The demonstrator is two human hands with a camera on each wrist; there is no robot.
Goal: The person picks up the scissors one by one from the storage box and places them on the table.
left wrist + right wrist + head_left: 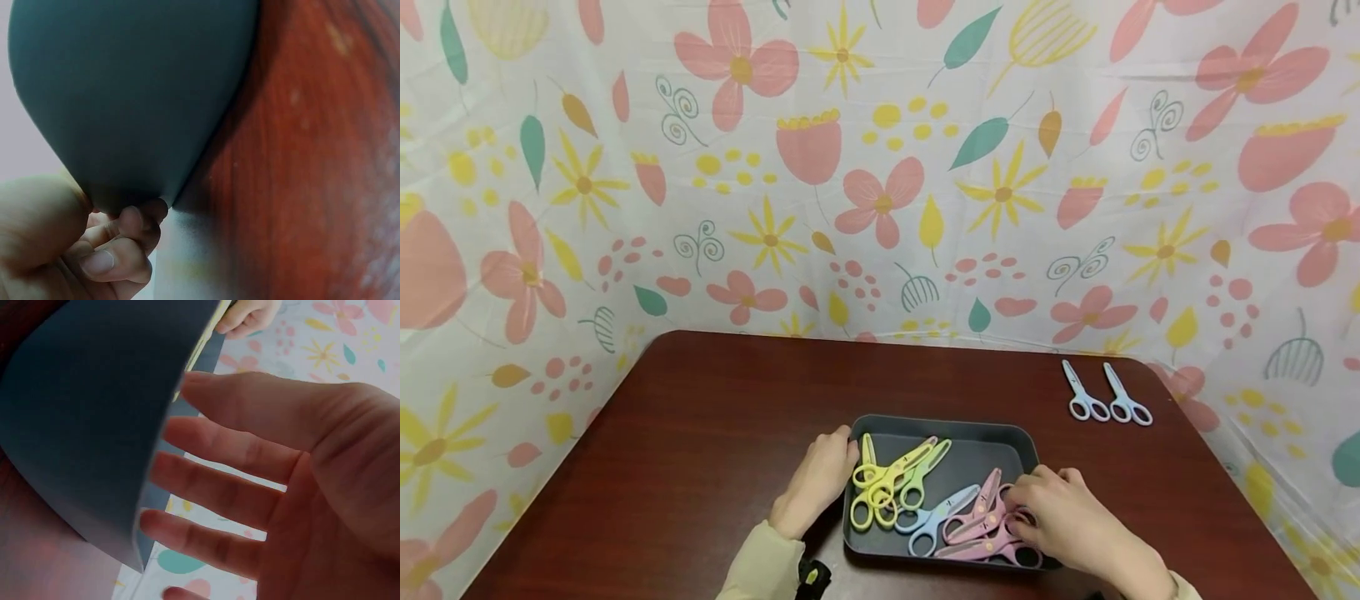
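A dark grey tray (951, 428) stands near the front of the table. My left hand (822, 477) grips the tray's left rim; in the left wrist view its fingers (119, 259) curl at the tray's edge. My right hand (1063, 512) reaches over the right rim, fingertips at the handles of the pink scissors (981, 527). In the right wrist view its fingers (219, 494) are spread and fairly straight, tips hidden behind the tray wall. Blue scissors (936, 518) lie beside the pink ones. Yellow scissors (895, 473) and green scissors (925, 473) overlap at the tray's left.
Two pairs of light blue scissors, the left pair (1082, 396) and the right pair (1126, 398), lie side by side at the table's back right. The brown table (722, 433) meets a flower-patterned cloth (880, 167) behind and at both sides.
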